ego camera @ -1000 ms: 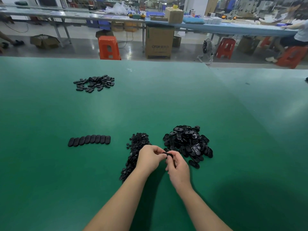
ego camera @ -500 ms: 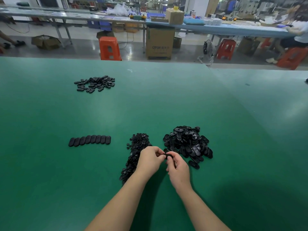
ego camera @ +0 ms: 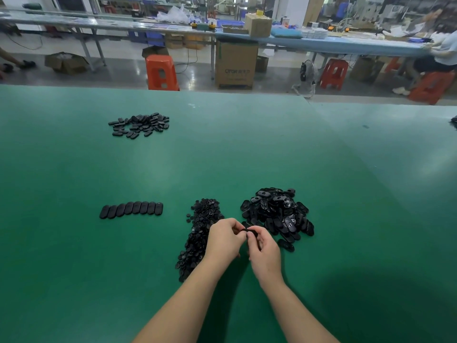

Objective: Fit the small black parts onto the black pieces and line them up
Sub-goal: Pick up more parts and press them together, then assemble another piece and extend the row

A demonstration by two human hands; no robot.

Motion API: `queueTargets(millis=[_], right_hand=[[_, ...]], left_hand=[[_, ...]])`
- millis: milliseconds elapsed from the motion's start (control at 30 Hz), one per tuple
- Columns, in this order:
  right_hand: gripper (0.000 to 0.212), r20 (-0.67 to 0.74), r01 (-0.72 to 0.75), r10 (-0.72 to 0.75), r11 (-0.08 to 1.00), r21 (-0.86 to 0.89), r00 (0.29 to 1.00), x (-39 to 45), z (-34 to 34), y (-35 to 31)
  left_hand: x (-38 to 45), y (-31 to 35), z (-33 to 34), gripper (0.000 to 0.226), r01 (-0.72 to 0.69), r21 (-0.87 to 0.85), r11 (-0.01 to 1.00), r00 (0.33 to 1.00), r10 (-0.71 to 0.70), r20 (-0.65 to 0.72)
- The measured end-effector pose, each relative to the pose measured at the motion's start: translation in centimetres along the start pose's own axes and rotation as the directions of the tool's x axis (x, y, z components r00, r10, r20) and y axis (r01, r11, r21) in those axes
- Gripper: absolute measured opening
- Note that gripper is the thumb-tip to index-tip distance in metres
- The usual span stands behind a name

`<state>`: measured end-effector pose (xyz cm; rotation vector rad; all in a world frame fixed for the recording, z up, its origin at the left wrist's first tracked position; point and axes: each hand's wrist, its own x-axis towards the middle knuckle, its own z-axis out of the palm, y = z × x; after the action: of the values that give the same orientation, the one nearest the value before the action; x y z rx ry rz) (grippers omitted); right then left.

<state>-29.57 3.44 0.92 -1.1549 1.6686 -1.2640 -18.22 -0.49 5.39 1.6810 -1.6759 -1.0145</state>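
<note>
Two bare hands meet just below the middle of a wide green felt-like tabletop (ego camera: 247,149): the left hand (ego camera: 223,240) and the right hand (ego camera: 264,248) both curl their fingertips round one small black oval piece (ego camera: 248,230) pinched between them, low over the cloth. At 12 o'clock from the left hand lies a long heap of tiny black round parts (ego camera: 200,233), its near end hidden behind the left wrist; at 1 o'clock from the right hand sits a mound of black oval plastic pieces (ego camera: 278,214), some showing pale cut-outs. At 9 o'clock from the hands a neat row of black oval pieces (ego camera: 131,209) lies overlapping edge on edge, and well beyond it at 11 o'clock a loose scatter of flat black ovals (ego camera: 139,125) rests near the far side. Past the table's far edge is a workshop floor with an orange plastic stool (ego camera: 161,71), a tall brown cardboard box (ego camera: 236,64), a small floor fan (ego camera: 306,73) and a long pale-blue workbench (ego camera: 333,44) crowded with boxes. A seated person (ego camera: 442,53) at 2 o'clock is cut off by the frame. Whether a small part is already seated in the held piece cannot be made out, since fingers cover most of it
</note>
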Motion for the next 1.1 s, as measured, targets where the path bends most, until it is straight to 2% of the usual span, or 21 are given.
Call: queueTargets(millis=[367, 533, 667, 733, 800, 867, 1000, 1100], right_hand=[[0.014, -0.007, 0.024, -0.024, 1.0, 0.006, 1.0, 0.0, 0.1, -0.2], [0.017, 0.011, 0.029, -0.029, 1.0, 0.013, 1.0, 0.0, 0.0, -0.2], [0.012, 0.007, 0.032, -0.032, 0.999, 0.026, 0.999, -0.1, 0.1, -0.1], [0.012, -0.008, 0.029, -0.029, 0.999, 0.039, 1.0, -0.1, 0.2, -0.1], [0.012, -0.002, 0.028, -0.028, 0.999, 0.026, 1.0, -0.1, 0.1, -0.1], [0.012, 0.016, 0.027, -0.027, 1.0, 0.014, 1.0, -0.1, 0.1, -0.1], [0.012, 0.036, 0.028, -0.028, 1.0, -0.003, 0.999, -0.1, 0.1, -0.1], [0.012, 0.042, 0.028, -0.028, 1.0, -0.011, 0.999, -0.1, 0.1, -0.2]], left_hand=[[-0.4, -1.0, 0.0, 0.021, -0.193, 0.206, 0.959, 0.98, 0.197, 0.002], [-0.7, -1.6, 0.0, 0.031, -0.328, 0.338, 0.882, 0.937, 0.348, 0.0], [-0.7, -1.9, -1.0, 0.027, -0.394, 0.435, 0.81, 0.893, 0.449, -0.025], [-0.4, -2.2, -2.4, 0.024, -0.324, 0.439, 0.838, 0.894, 0.423, -0.147], [0.2, -3.3, -4.3, 0.023, -0.151, 0.367, 0.918, 0.904, 0.278, -0.324], [0.9, -5.1, -6.5, 0.022, 0.033, 0.295, 0.955, 0.891, 0.106, -0.442], [1.3, -8.6, -9.5, 0.019, 0.271, 0.259, 0.927, 0.828, -0.087, -0.553], [1.3, -10.3, -10.2, 0.023, 0.365, 0.313, 0.877, 0.827, -0.151, -0.542]])
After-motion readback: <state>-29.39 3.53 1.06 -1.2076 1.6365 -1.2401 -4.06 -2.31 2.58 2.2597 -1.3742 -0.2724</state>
